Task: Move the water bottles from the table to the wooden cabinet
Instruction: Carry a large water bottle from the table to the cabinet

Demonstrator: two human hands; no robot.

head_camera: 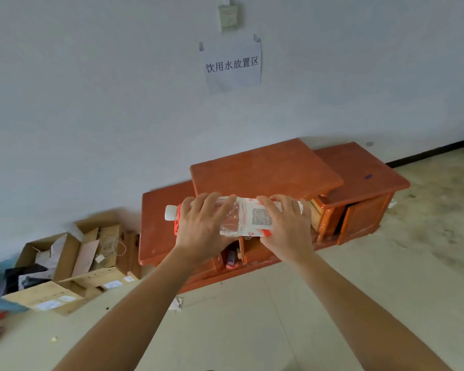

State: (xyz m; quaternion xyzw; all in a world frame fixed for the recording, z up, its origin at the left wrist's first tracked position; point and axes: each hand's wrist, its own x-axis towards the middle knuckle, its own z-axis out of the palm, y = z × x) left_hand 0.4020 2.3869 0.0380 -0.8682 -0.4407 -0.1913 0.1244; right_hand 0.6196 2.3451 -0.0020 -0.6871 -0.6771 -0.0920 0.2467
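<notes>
Both hands hold one water bottle [252,219] lying sideways, in front of the wooden cabinet [265,167] and level with the front edge of its raised middle top. The left hand [198,227] wraps the neck end, its fingers spread and bent over the top of the bottle, just beside the white cap [170,212], which points toward the cabinet's left end. The right hand [287,226] grasps the base end the same way, its fingers draped across the printed label. The thumbs are hidden under the bottle, so the grip below is likely closed but cannot be seen. Whether the bottle touches the cabinet cannot be told. Open cardboard boxes [78,263] sit on the floor [386,263] left of the cabinet. A paper sign [232,65] hangs on the wall above the cabinet.
</notes>
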